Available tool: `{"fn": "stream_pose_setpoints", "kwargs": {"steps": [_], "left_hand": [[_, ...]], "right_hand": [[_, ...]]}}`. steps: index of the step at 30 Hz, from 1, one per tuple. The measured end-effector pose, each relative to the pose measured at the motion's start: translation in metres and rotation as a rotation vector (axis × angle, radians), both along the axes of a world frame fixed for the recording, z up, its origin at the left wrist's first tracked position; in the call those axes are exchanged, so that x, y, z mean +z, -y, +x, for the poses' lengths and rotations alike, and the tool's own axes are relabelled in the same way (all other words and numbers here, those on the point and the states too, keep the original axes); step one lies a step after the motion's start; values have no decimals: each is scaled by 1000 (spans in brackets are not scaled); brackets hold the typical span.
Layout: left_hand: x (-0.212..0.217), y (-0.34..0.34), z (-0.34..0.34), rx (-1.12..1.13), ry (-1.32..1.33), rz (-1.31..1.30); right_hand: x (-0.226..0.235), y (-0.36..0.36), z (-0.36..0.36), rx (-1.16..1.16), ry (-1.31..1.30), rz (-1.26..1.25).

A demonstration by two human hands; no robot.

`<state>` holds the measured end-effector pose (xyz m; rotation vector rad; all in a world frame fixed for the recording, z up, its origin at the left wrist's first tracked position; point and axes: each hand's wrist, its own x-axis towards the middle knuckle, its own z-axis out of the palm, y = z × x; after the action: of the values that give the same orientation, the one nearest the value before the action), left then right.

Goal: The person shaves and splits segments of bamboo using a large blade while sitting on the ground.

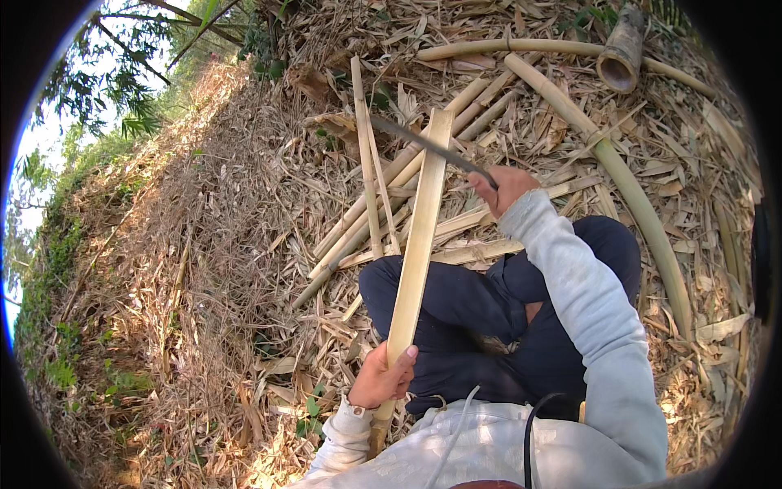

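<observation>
Bamboo strip (417, 244): pale, split lengthwise, slanting up and away across the left leg (464, 306) in dark trousers.
Left grip (384, 376): fingers wrapped around the strip near its lower end.
Right grip (509, 189): closed on a long dark blade (460, 160), which crosses over the strip near its far end, hiding a little of it.
Left of strip: two thin slats (366, 155), close by.
Behind strip: several poles (357, 210), lying slantwise.
Right side: long curved pole (635, 191), beyond the right knee.
Far right: hollow tube (623, 57), overlapping an arched pole (538, 46).
Ground: dry leaves (228, 301).
</observation>
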<state>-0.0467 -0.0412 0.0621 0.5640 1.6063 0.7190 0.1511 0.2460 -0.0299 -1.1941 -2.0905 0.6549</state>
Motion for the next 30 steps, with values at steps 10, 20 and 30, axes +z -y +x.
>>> {"fn": "stream_pose_setpoints", "kwargs": {"steps": [10, 20, 30], "left_hand": [[-7, 14, -5, -28, -101, 24], [-7, 10, 4, -11, -147, 44], [-7, 24, -5, 19, -41, 66]], "right_hand": [[4, 4, 5, 90, 124, 9], [7, 9, 5, 71, 72, 22], [5, 30, -9, 143, 67, 257]]}}
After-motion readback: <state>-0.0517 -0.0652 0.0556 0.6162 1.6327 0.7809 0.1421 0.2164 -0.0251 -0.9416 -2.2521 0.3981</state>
